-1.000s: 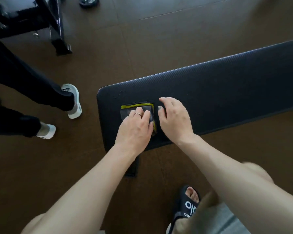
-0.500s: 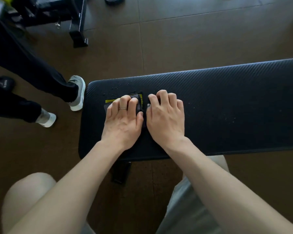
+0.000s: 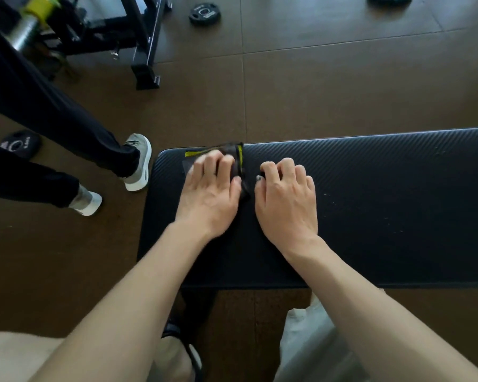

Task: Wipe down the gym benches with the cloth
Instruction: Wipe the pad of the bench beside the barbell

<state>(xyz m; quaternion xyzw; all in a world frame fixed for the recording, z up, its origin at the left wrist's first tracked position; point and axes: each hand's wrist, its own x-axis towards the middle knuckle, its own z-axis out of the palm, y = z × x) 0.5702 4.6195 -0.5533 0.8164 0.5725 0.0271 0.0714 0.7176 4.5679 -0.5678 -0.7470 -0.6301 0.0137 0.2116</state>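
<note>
A long black padded gym bench [image 3: 370, 202] runs from the middle of the view to the right edge. A dark folded cloth [image 3: 237, 162] with a yellow border lies near its left end, at the far edge. My left hand [image 3: 210, 194] presses flat on the cloth with its fingers spread and motion-blurred. My right hand [image 3: 284, 199] rests on the bare pad just right of the cloth, fingers bent with their tips on the pad and nothing visibly held. Pale specks dot the pad further right.
Another person's dark trouser legs and grey sneakers [image 3: 137, 161] stand just left of the bench end. A black rack frame [image 3: 146, 64] stands at the back left. A weight plate [image 3: 204, 13] lies on the brown floor. My knees and sandal show below the bench.
My left hand has slid the cloth away from me to the bench's far edge. My right hand's fingers have gone from flat to bent, and a gap has opened between the hands.
</note>
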